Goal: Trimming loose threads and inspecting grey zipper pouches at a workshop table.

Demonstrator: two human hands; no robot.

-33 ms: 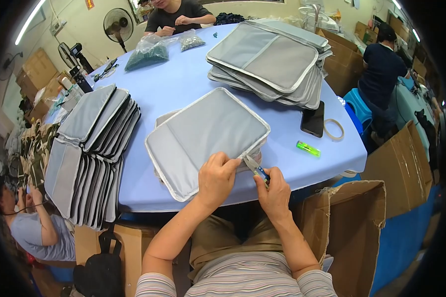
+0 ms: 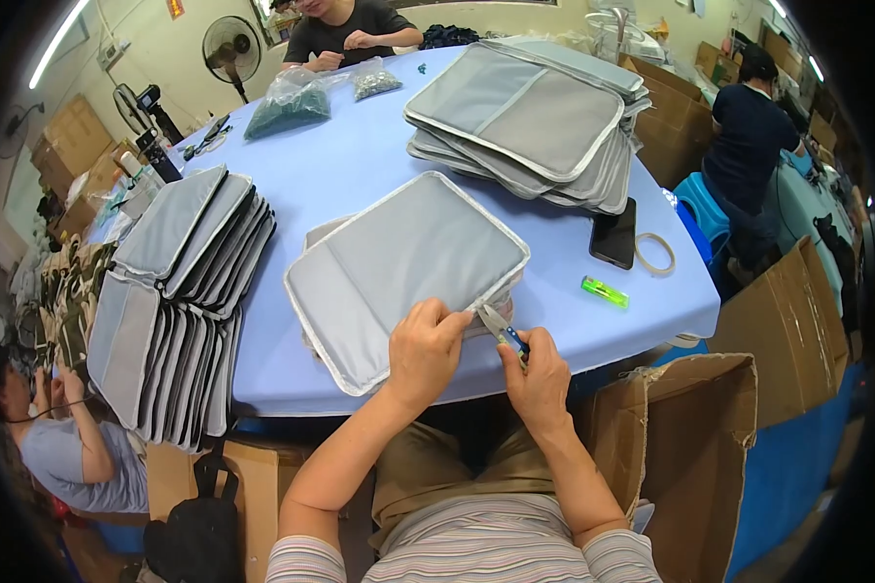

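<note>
A grey fabric panel [image 2: 408, 262] with white edging lies tilted on the table before me, on top of other pieces. My left hand [image 2: 426, 350] is closed on its near right edge, thumb and forefinger pinched together. In my right hand [image 2: 535, 377] is a pair of thread snips [image 2: 501, 328] with blue on the handles. Their metal blades point at the panel's edge, right beside my left fingertips. Whether the tips touch the edging I cannot tell.
Grey panels stand stacked at the far right [image 2: 525, 107] and left [image 2: 165, 321] of the blue-covered table [image 2: 340, 185]. Right of me lie a phone [image 2: 613, 233], a tape roll [image 2: 655, 255] and a green lighter-like item [image 2: 605, 291]. An open carton [image 2: 690, 457] stands below. Co-workers sit around.
</note>
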